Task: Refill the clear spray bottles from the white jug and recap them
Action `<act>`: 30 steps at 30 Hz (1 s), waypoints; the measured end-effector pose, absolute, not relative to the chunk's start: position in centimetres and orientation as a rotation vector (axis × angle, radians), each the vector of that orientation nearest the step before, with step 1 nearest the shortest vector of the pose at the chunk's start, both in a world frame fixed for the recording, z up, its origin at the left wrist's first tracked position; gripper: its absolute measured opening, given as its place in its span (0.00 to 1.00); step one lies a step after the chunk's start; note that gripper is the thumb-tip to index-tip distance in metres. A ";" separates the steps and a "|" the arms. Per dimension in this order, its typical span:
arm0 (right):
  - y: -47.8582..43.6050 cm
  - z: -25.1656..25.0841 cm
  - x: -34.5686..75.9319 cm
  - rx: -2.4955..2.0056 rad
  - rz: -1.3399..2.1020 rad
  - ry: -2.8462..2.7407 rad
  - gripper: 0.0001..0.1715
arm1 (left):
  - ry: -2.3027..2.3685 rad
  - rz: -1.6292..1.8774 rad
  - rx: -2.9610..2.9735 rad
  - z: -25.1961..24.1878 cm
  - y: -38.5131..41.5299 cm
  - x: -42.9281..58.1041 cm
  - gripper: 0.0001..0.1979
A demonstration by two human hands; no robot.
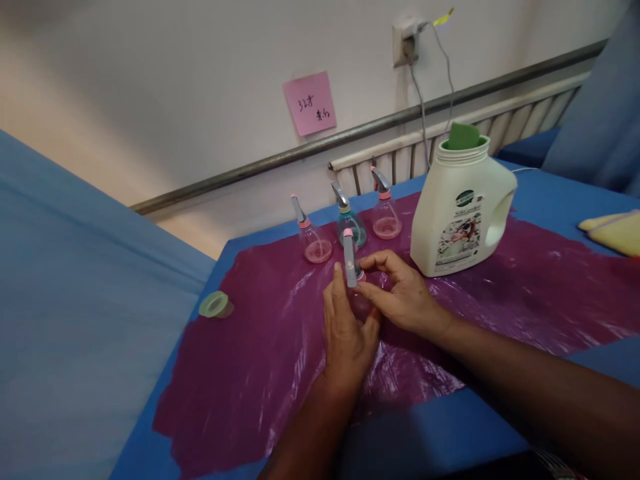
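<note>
Both hands are on a small spray bottle [350,259] with a grey and pink spray head, standing over the purple plastic sheet [250,373]. My left hand [347,333] is wrapped around its body, which is mostly hidden by the fingers. Fingers of my right hand [405,293] pinch the collar under the spray head from the right. Just behind stand a pink-tinted spray bottle [316,248], a teal spray bottle [351,228] and another pink spray bottle [387,223], the pink ones holding a little liquid.
A large cream jug [463,207] with a green piece in its mouth stands right of my hands. A small green cup [216,305] lies at the left edge. Yellow cloth [613,232] lies far right. Blue curtain [75,300] hangs left; a railing [360,139] runs along the wall.
</note>
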State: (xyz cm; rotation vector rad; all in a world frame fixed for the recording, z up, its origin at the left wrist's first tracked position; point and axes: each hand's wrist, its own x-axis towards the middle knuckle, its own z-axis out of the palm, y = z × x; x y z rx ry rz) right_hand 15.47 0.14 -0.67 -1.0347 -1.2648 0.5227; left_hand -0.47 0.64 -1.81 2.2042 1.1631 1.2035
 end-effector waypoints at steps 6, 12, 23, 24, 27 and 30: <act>-0.1 -0.9 15.9 -1.015 0.374 -1.483 0.20 | 1.156 1.288 2.168 -2.2 1.7 -0.8 0.48; 0.0 -1.4 16.1 -1.080 0.373 -1.515 0.21 | 1.329 1.150 2.162 -1.4 1.3 -0.5 0.45; 0.7 -2.7 16.6 -1.105 0.372 -1.573 0.22 | 1.312 1.191 2.192 -1.7 1.9 -1.6 0.29; 0.9 -2.7 16.7 -1.101 0.367 -1.578 0.21 | 1.303 1.195 2.203 -1.7 2.0 -1.6 0.29; 1.2 -2.7 16.7 -1.084 0.348 -1.607 0.21 | 1.301 1.219 2.214 -2.0 2.3 -1.7 0.29; 1.5 -2.7 16.6 -1.079 0.319 -1.637 0.21 | 1.300 1.217 2.264 -2.2 2.4 -1.7 0.27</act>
